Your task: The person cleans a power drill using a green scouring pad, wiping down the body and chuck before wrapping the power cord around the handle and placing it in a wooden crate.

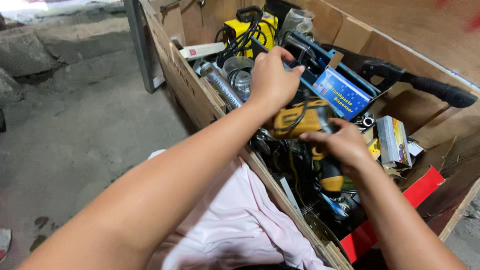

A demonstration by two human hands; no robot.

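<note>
Gripping yellow drill (299,120) w/ right hand (340,145), fingers (312,136) seemingly wrapped round.

Only 1 view exists, from a camera worn on the person's head. It looks steeply down and forward along both forearms, close enough that the arms fill the lower frame. The left hand (272,80) and right hand (340,145) sit near the centre, above an open wooden crate (187,85) that runs diagonally from top centre to bottom right. Concrete floor (75,125) fills the left side. No 2nd view shares this scene.
</note>
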